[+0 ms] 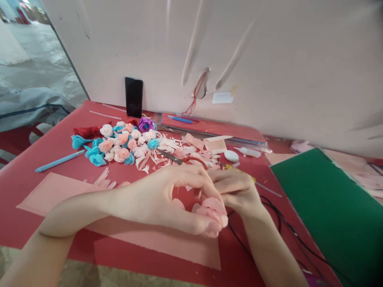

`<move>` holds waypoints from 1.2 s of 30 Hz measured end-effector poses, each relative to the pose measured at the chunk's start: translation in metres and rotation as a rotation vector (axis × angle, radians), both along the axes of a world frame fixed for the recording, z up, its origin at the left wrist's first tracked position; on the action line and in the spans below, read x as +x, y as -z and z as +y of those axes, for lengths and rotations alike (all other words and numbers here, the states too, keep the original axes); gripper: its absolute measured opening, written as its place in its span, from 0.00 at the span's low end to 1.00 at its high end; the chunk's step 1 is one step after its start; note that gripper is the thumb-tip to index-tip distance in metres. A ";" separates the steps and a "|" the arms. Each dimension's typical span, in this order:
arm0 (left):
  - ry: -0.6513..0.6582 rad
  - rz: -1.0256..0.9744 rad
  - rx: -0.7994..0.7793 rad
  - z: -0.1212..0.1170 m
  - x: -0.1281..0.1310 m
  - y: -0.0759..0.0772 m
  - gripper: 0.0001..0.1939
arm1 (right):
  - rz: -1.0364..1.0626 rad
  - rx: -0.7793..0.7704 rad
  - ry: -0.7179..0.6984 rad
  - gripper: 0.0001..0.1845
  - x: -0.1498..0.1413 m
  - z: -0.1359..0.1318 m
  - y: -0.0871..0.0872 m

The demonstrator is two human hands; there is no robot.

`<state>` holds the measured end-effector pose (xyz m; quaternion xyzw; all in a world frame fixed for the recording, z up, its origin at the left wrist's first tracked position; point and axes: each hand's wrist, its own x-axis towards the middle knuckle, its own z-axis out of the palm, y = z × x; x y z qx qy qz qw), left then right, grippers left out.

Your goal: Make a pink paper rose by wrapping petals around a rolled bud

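Both my hands meet over the red table (pixel 36 167) near its front middle. My left hand (pixel 167 195) curls its thumb and fingers in a pinch around a small pink paper flower (pixel 211 211). My right hand (pixel 237 189) is closed against the same flower from the right, fingers bent inward. A sheet of pink paper (pixel 60 195) lies under my left forearm. Behind my hands are scissors (pixel 179 158) with red handles among pink paper scraps (pixel 170 147).
A pile of finished paper roses (pixel 119 143) in pink, white, blue, red and purple lies at the back left. A blue pen (pixel 58 161), a black phone (pixel 133 97) leaning on the wall, a green sheet (pixel 326 203) at right, a black cable (pixel 278 223).
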<state>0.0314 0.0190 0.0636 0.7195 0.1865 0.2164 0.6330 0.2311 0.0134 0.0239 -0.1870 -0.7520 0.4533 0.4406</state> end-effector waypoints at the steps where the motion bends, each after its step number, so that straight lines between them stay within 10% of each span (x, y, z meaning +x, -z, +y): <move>1: 0.008 -0.005 -0.006 0.000 0.000 0.000 0.07 | 0.003 -0.001 -0.003 0.09 0.000 0.000 0.000; 36: -0.072 -0.122 -0.145 0.005 0.004 -0.001 0.06 | 0.005 -0.099 0.073 0.07 0.003 0.003 0.006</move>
